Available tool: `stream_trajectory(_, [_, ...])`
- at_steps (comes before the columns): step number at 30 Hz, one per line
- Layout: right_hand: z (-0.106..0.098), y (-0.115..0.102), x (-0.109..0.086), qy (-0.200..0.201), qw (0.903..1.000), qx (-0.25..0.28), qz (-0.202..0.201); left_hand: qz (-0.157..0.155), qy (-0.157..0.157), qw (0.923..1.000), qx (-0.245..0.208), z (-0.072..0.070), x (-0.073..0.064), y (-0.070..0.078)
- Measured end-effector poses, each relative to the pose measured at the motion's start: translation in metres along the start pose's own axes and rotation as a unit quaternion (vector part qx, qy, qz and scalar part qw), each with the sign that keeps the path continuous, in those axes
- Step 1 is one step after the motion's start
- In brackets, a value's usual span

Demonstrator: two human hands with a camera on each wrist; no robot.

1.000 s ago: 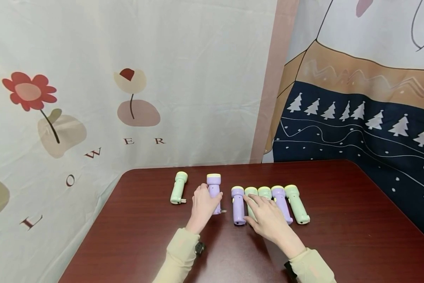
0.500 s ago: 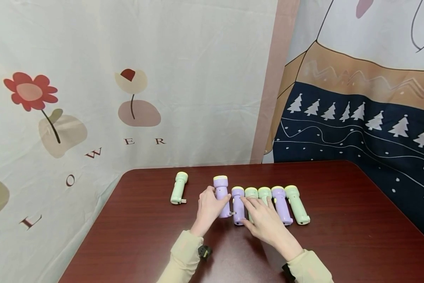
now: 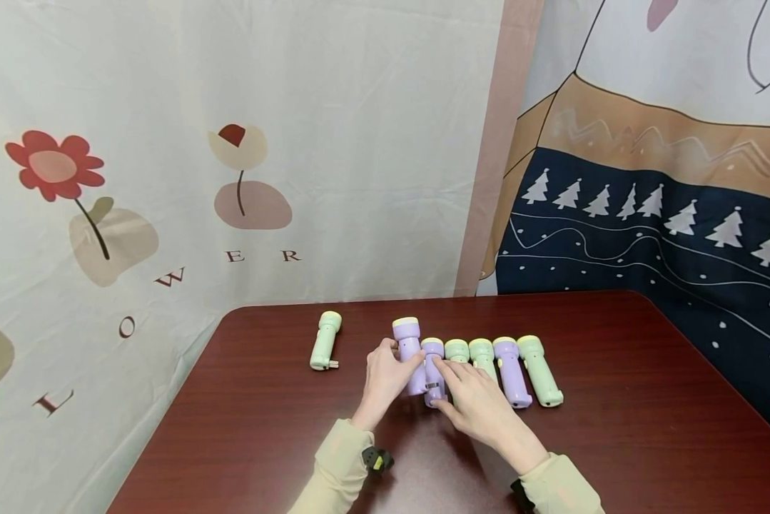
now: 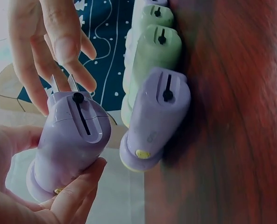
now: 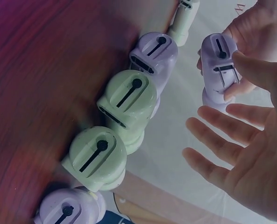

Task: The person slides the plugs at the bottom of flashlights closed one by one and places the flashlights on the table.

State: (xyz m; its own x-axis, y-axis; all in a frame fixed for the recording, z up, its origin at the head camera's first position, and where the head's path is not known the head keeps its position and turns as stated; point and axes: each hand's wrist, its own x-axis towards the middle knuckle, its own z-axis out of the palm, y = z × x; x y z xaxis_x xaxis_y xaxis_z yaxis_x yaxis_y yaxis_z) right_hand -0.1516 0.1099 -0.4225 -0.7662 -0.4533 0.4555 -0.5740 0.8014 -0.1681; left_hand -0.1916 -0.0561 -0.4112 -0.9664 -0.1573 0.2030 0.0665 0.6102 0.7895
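Note:
My left hand (image 3: 385, 375) grips a purple flashlight (image 3: 407, 350) around its body, lifted above the table. In the left wrist view, two metal plug prongs (image 4: 63, 84) stick out near its tail end, beside a black slot. My right hand (image 3: 481, 403) is spread close to that end, fingers extended and holding nothing. In the right wrist view its thumb (image 5: 255, 67) is by the prongs; whether it touches them I cannot tell. Another purple flashlight (image 5: 154, 58) lies just beyond the held one, at the left end of a row.
The row continues rightward with green flashlights (image 3: 457, 349) and a purple flashlight (image 3: 512, 373), ending in a slightly angled green flashlight (image 3: 540, 371). Apart at the left lies a green flashlight (image 3: 325, 343), prongs out. The brown table (image 3: 243, 428) meets printed curtains (image 3: 385, 178) behind.
My left hand has carried the purple flashlight rightward to the row's left end. My right hand has shifted slightly left toward it.

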Motion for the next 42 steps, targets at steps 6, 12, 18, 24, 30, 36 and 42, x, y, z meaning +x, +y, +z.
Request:
stream_trajectory(6, [-0.0008,-0.0006,-0.0002,0.011,0.9999,-0.006,-0.010,-0.009,-0.014,0.9997,-0.021,0.0003,-0.0007,0.0028])
stream_trajectory(12, [-0.0017,-0.0010,0.0006,0.017,0.9997,-0.005,-0.018,-0.021,-0.025,0.9987,-0.038,0.0013,-0.0013,0.0042])
stream_trajectory(18, [-0.0017,-0.0006,0.0013,0.022,0.9994,-0.012,-0.022,-0.028,-0.031,0.9981,-0.044,0.0031,-0.0013,0.0041])
stream_trajectory(24, [-0.0023,-0.0008,0.0011,0.027,0.9992,-0.018,-0.023,-0.028,-0.037,0.9974,-0.054,0.0046,-0.0015,0.0040])
stream_trajectory(30, [-0.0024,-0.0008,0.0009,0.035,0.9988,-0.020,-0.029,-0.032,-0.041,0.9967,-0.062,0.0049,-0.0021,0.0053])
stream_trajectory(36, [-0.0014,0.0001,0.0007,0.054,0.9973,-0.028,-0.042,-0.038,-0.046,0.9959,-0.068,0.0051,-0.0029,0.0062])
stream_trajectory(42, [-0.0003,0.0016,0.0007,0.075,0.9945,-0.041,-0.061,-0.035,-0.046,0.9959,-0.070,0.0057,-0.0041,0.0081])
